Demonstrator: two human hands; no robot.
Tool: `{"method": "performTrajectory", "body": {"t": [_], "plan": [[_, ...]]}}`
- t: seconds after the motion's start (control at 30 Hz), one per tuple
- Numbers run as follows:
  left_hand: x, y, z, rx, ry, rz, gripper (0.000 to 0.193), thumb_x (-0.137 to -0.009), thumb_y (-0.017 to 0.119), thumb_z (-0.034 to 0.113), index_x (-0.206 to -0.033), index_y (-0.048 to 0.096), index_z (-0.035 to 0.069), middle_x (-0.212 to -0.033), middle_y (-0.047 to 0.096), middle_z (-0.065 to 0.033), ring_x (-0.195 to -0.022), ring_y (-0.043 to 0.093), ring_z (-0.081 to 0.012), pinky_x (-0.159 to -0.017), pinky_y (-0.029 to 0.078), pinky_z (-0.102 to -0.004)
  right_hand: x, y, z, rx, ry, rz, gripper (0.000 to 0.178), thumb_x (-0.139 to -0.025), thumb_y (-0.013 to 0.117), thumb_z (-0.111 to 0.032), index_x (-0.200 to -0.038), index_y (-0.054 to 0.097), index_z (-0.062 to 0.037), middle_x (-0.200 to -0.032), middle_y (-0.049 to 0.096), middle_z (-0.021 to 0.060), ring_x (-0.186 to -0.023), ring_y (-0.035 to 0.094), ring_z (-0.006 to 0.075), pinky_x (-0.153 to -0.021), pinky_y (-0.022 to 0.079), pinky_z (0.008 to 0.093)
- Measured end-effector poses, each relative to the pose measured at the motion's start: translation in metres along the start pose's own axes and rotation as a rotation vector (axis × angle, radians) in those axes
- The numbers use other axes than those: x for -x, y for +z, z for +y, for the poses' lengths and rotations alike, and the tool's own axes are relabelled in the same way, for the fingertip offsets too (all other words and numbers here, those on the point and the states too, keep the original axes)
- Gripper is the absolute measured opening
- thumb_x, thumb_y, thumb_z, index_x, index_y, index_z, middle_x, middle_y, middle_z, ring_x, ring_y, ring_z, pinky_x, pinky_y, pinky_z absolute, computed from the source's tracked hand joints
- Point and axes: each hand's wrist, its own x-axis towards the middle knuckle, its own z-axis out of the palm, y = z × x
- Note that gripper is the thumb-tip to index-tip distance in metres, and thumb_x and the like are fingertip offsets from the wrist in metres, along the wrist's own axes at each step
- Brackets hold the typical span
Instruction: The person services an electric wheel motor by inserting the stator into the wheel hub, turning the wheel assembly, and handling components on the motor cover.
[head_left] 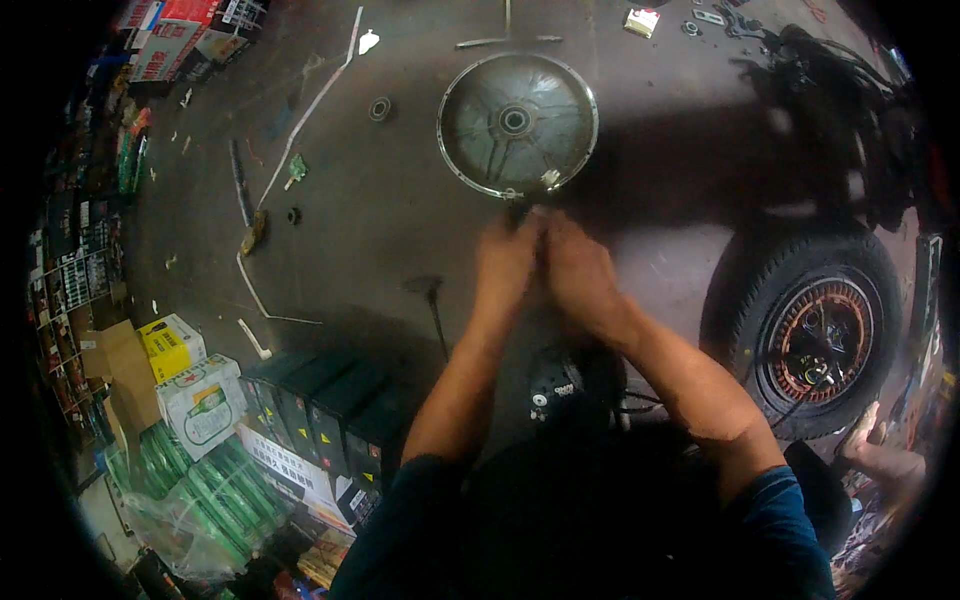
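My left hand (507,258) and my right hand (582,268) are close together in front of me, fingers curled in and blurred. A small dark thing (519,210) shows at their fingertips, too unclear to name. Just beyond them a round metal motor cover (480,130) lies on the floor, its ribbed inside facing up. A bearing (515,120) sits at its centre. A small pale piece (550,178) rests inside the near rim. Whether my fingers touch the cover cannot be made out.
To the right stands a tyre (735,320) with copper motor windings (785,360) in its hub; another person's bare limb (885,458) is beside it. A loose bearing (380,108) and T-shaped bar (507,40) lie ahead. Black batteries (320,405) and boxes (200,400) stand left.
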Motion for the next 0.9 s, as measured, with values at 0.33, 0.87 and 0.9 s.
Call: {"method": "performTrajectory", "body": {"t": [0.33, 0.87, 0.9], "plan": [[-0.061, -0.019, 0.013, 0.318, 0.019, 0.100, 0.030, -0.087, 0.055, 0.020, -0.105, 0.057, -0.004, -0.093, 0.060, -0.0088, -0.077, 0.053, -0.0127, -0.062, 0.042, -0.0255, -0.109, -0.015, 0.077, -0.089, 0.584, 0.553, 0.072, -0.072, 0.066, -0.045, -0.121, 0.046, 0.0045, -0.125, 0.047, 0.0223, -0.116, 0.046, 0.0307, -0.096, 0.036, 0.0406], [-0.018, 0.002, 0.026, 0.186, 0.402, 0.113, 0.033, -0.085, 0.058, 0.016, -0.108, 0.054, -0.009, -0.099, 0.062, -0.0134, -0.088, 0.054, -0.0145, -0.079, 0.042, -0.0279, -0.031, -0.036, 0.029, -0.955, 0.380, 0.434, 0.031, -0.077, 0.063, -0.014, -0.103, 0.058, 0.0015, -0.094, 0.062, 0.0120, -0.084, 0.056, 0.0170, -0.074, 0.044, 0.0291], [-0.010, 0.005, 0.030, 0.102, 0.309, 0.092, 0.033, -0.085, 0.058, 0.016, -0.107, 0.054, -0.009, -0.098, 0.062, -0.0136, -0.086, 0.054, -0.0143, -0.077, 0.042, -0.0278, -0.025, -0.036, 0.031, -1.039, 0.395, 0.476, 0.031, -0.078, 0.062, -0.012, -0.105, 0.056, 0.0012, -0.094, 0.062, 0.0106, -0.085, 0.056, 0.0161, -0.074, 0.044, 0.0280]]}}
